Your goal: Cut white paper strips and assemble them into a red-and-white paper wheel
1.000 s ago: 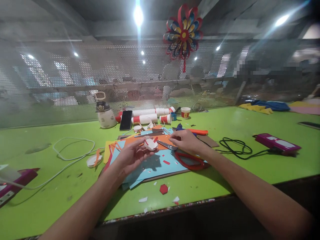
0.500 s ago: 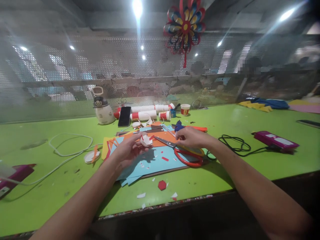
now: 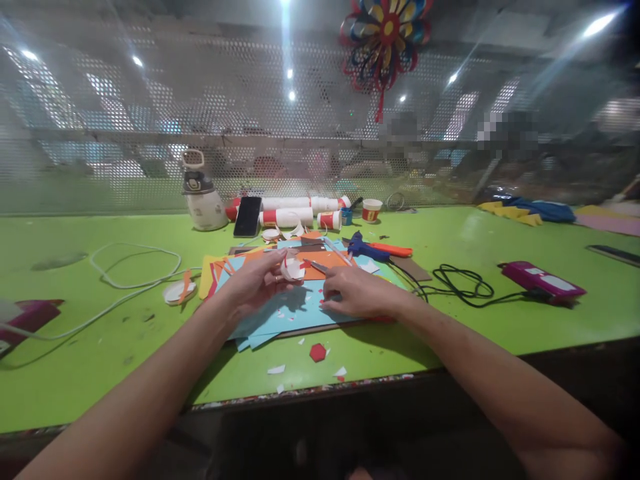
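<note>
My left hand [image 3: 255,283] is closed around a small white paper piece with red bits [image 3: 291,269], held just above a stack of blue and orange paper sheets [image 3: 300,313]. My right hand [image 3: 353,293] rests low on the blue sheet, fingers curled and pinching at a small red scrap [image 3: 324,301]. It covers most of the red-handled scissors; only the blade tip [image 3: 316,266] shows past the fingers. A red hexagon cutout [image 3: 317,352] and white scraps lie near the table's front edge.
A green table [image 3: 450,333] carries a glue gun [image 3: 373,250] with black cord [image 3: 463,283], a pink device [image 3: 543,281], a phone [image 3: 249,216], red-and-white paper rolls [image 3: 295,210], a white kettle-like bottle [image 3: 200,197] and a white cable [image 3: 130,273]. A mesh screen [image 3: 150,133] stands behind, with a paper pinwheel [image 3: 385,37].
My right hand has moved left and down from the scissors' handle area onto the blue sheet, now covering the scissors. My left hand kept the white piece. The view tilted downward.
</note>
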Motion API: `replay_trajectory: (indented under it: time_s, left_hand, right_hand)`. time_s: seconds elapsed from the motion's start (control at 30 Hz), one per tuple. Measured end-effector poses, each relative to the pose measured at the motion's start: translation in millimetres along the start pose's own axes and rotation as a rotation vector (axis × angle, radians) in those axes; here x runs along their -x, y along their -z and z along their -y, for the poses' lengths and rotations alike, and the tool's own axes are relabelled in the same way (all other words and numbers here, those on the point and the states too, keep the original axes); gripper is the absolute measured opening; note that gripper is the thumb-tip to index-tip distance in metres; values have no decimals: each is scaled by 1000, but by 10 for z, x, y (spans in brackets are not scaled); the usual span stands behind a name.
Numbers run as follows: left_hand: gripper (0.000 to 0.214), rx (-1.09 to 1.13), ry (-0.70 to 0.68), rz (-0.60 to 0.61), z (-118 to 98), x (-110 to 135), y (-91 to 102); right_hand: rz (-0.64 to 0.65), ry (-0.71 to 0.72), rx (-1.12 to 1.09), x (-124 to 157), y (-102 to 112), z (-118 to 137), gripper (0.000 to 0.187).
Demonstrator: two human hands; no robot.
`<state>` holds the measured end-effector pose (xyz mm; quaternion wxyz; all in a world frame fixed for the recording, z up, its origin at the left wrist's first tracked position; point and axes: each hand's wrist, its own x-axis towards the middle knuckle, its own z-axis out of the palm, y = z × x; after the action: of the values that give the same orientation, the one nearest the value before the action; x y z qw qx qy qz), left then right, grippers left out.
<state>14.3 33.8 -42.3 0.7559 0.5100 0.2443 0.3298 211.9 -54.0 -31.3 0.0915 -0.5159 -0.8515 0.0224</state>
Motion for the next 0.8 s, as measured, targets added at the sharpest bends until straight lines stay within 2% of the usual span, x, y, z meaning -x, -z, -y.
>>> replay_trajectory:
  time_s: [0.17,0.3,0.37,0.47,0.6,0.8]
  left_hand:
    - [25,38,-23,23,-23,32,-41]
    - [27,97,3,33,-39,44,-46]
    - [28,121,21,9,-40,49,-43]
    - [28,155,6,-7,-43,56,-42]
    - [29,163,17,18,-44,49,-40]
    - [29,147,32,66,-11,-2,-11]
  right_hand:
    - [-10,-36,65,35,98,36,19]
    - [-86,-205,119,105,259,-228,25]
    - [-45,-276,125,155,300,-398,23]
    - [54,-340,111,219,282,-584,22]
    - [127,-381,97,253,214,-655,25]
    - [73,-443,105,313,162,-637,44]
